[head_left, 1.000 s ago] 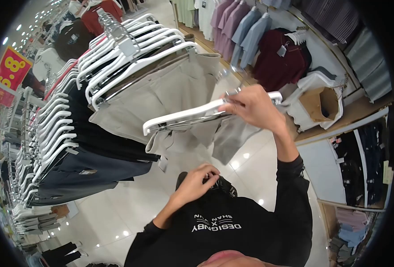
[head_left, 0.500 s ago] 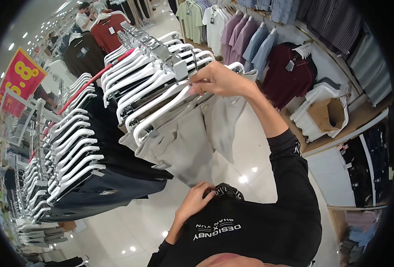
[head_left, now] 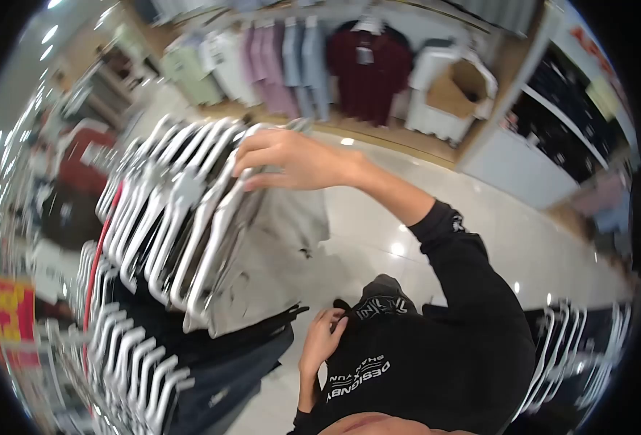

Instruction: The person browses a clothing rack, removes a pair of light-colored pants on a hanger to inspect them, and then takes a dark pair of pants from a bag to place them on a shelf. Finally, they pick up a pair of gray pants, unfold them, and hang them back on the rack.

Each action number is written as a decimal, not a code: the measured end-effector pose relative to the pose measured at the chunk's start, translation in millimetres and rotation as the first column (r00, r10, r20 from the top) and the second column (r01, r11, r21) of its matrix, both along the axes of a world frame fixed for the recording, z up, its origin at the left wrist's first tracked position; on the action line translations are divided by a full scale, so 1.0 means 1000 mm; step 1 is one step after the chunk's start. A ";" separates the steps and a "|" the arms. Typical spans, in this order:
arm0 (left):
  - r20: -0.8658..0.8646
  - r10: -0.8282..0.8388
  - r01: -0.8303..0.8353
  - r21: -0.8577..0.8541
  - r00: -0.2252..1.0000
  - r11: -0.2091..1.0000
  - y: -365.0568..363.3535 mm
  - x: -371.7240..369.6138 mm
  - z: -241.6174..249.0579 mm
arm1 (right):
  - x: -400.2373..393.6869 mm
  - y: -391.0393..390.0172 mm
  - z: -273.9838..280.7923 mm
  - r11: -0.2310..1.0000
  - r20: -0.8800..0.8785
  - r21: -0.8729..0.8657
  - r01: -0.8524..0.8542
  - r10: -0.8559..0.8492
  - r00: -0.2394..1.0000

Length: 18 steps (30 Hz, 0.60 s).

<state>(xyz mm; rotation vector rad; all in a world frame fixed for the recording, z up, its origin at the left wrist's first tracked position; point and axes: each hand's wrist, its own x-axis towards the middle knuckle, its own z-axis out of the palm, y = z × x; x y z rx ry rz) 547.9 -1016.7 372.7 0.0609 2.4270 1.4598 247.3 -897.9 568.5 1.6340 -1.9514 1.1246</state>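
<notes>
My right hand (head_left: 284, 161) is closed at the top of a white hanger (head_left: 222, 232), thumb below and fingers bent over. Light grey trousers (head_left: 262, 275) hang from the hangers below my wrist, at the front end of the row. Dark and brownish garments on more white hangers (head_left: 164, 217) press close beside them. My left hand (head_left: 322, 341) stays low in front of my body, its fingers curled against dark fabric at the edge of my black shirt (head_left: 422, 355). What lies between those fingers is hidden.
A lower row of white hangers (head_left: 132, 348) carries dark trousers (head_left: 226, 391) at the left. A red rail (head_left: 99, 254) runs beside it. Shirts, including a maroon one (head_left: 369, 72), hang along the far wall. More hangers (head_left: 559, 348) stand at the lower right.
The view has turned to the right and blurred slightly, and hangers at the lower right have come into view. My right hand remains at the grey trousers' hanger; my left hand stays by my shirt.
</notes>
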 end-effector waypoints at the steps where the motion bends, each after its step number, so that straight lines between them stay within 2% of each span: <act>1: 0.014 -0.060 0.060 -0.048 0.998 0.997 0.000 -0.003 -0.004 | 0.002 0.017 -0.004 0.991 0.019 -0.095 0.095 -0.093 0.995; 2: 0.026 -0.109 0.111 -0.098 0.994 0.989 0.000 -0.006 -0.008 | 0.003 0.037 -0.008 0.965 0.036 -0.192 0.179 -0.175 0.984; 5: 0.094 -0.218 0.234 -0.228 0.971 0.945 0.002 -0.018 -0.023 | -0.009 0.114 -0.068 0.907 0.288 -0.017 0.421 -0.399 0.871; 7: 0.112 -0.279 0.301 -0.306 0.954 0.903 0.008 -0.030 -0.032 | -0.019 0.169 -0.147 0.834 0.445 0.116 0.540 -0.530 0.722; 8: 0.142 -0.302 0.332 -0.323 0.943 0.886 0.012 -0.038 -0.038 | -0.022 0.201 -0.198 0.759 0.527 0.283 0.587 -0.634 0.566; 9: 0.149 -0.329 0.361 -0.361 0.932 0.860 0.021 -0.046 -0.039 | -0.013 0.234 -0.247 0.611 0.425 0.521 0.596 -0.791 0.440; 10: 0.156 -0.356 0.388 -0.397 0.921 0.832 0.031 -0.057 -0.039 | 0.001 0.265 -0.327 0.445 0.305 0.658 0.608 -0.895 0.325; 11: 0.164 -0.381 0.413 -0.432 0.910 0.802 0.044 -0.069 -0.039 | 0.029 0.295 -0.393 0.312 0.244 0.774 0.551 -0.950 0.195; 12: 0.157 -0.405 0.431 -0.439 0.901 0.789 0.060 -0.081 -0.038 | 0.061 0.329 -0.461 0.264 0.212 0.883 0.389 -0.962 0.171; 13: 0.156 -0.427 0.448 -0.449 0.891 0.773 0.075 -0.093 -0.036 | 0.104 0.362 -0.542 0.274 0.232 0.932 0.238 -0.954 0.189; 15: 0.135 -0.476 0.481 -0.458 0.869 0.748 0.109 -0.118 -0.030 | 0.217 0.404 -0.597 0.405 0.391 0.914 -0.028 -0.897 -0.204; 16: 0.113 -0.503 0.495 -0.453 0.857 0.742 0.131 -0.131 -0.025 | 0.305 0.436 -0.706 0.282 0.279 0.959 0.014 -0.953 0.117; 17: 0.092 -0.527 0.508 -0.446 0.845 0.737 0.152 -0.144 -0.022 | 0.354 0.433 -0.713 0.288 0.291 0.955 0.072 -0.956 -0.041; 18: 0.081 -0.554 0.527 -0.446 0.829 0.723 0.175 -0.156 -0.018 | 0.388 0.436 -0.717 0.366 0.314 0.922 -0.126 -0.897 -0.313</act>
